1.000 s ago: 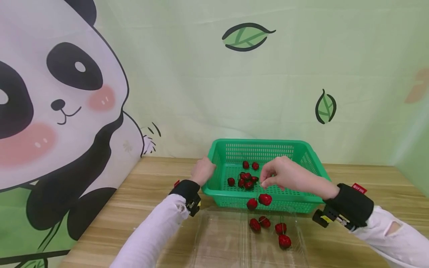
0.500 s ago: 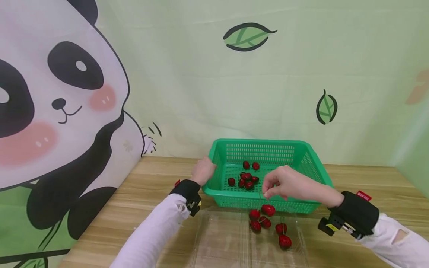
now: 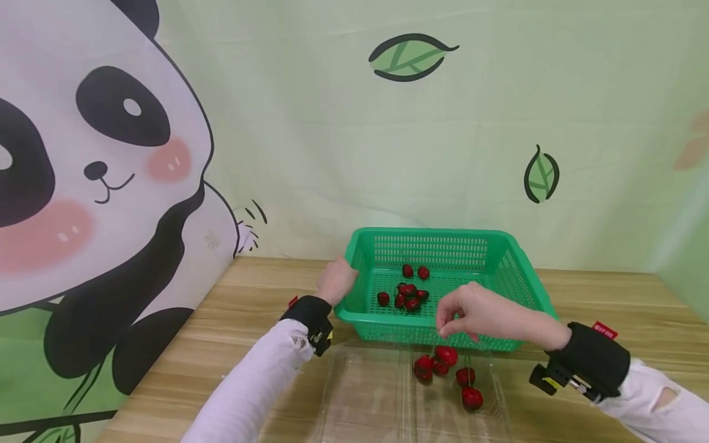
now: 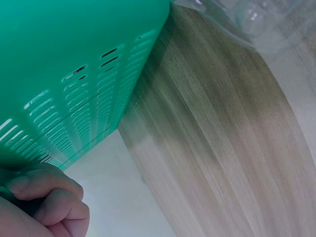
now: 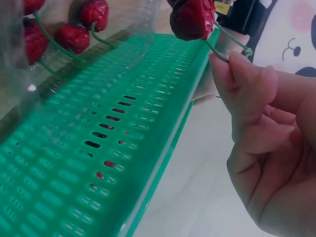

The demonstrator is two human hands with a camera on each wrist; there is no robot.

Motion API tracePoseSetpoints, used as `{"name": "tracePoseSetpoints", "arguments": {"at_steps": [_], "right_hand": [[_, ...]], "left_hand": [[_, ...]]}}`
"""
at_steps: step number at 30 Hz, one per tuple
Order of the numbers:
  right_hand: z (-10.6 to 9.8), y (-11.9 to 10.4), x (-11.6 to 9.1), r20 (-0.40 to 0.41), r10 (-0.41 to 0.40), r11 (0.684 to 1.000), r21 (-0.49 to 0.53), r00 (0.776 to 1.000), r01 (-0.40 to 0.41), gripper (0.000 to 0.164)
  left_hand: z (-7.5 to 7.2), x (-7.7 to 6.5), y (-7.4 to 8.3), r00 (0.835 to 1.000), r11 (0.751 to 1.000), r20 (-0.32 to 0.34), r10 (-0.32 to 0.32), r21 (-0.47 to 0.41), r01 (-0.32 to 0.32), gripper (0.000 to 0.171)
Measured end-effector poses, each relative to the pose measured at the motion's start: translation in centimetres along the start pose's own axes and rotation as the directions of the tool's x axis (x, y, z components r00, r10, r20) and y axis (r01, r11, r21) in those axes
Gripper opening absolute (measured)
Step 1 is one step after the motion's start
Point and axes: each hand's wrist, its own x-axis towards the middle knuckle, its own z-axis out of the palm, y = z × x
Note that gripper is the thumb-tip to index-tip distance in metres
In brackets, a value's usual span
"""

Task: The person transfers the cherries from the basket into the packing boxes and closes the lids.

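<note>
My right hand (image 3: 482, 311) pinches green stems between thumb and fingertips, just in front of the near rim of the green basket (image 3: 432, 321). Two red cherries (image 3: 445, 355) hang from them, low over a clear plastic container (image 3: 365, 394); one cherry (image 5: 192, 20) shows closely in the right wrist view. Other cherries (image 3: 472, 399) lie in the container's right half. My left hand (image 3: 336, 281) holds the basket's left rim; its curled fingers (image 4: 59, 200) show at the rim in the left wrist view. Several cherries (image 3: 412, 304) lie on the basket floor.
The container stands on the wooden table (image 3: 266, 283) right in front of the basket, with its left half holding no cherries. Behind the table hangs a pale green cloth (image 3: 310, 154) printed with a panda and leaves.
My right hand has come down and slightly toward me and to the right, lowering the two hanging cherries from the basket rim to the cherries in the container. My left hand stays put.
</note>
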Motion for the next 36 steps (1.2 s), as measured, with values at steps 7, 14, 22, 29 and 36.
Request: {"name": "tracePoseSetpoints", "arguments": {"at_steps": [7,14,22,29,36], "right_hand": [[0.6,0.3,-0.3,-0.003,-0.016,1.000,-0.026,1.000,0.016,0.011],[1.0,0.5,-0.5,0.010,0.003,1.000,-0.024,1.000,-0.003,0.010],[2.1,0.9,-0.7,0.026,0.008,0.999,-0.040,1.000,-0.007,0.008],[2.8,1.2,-0.7,0.031,0.013,0.998,-0.063,0.999,-0.011,0.009],[3.4,1.4,-0.4,0.037,0.004,0.998,-0.063,0.999,-0.002,0.008]], "left_hand": [[-0.1,-0.1,0.0,1.000,1.000,-0.004,0.000,0.005,0.000,0.038],[-0.2,-0.3,0.1,1.000,1.000,-0.007,0.002,0.007,-0.002,0.038],[-0.2,-0.4,0.1,1.000,1.000,-0.006,0.014,0.001,-0.014,0.038],[-0.1,-0.2,0.0,1.000,1.000,-0.003,0.009,0.007,-0.009,0.038],[0.0,0.0,0.0,1.000,1.000,-0.005,0.005,0.008,-0.005,0.039]]}}
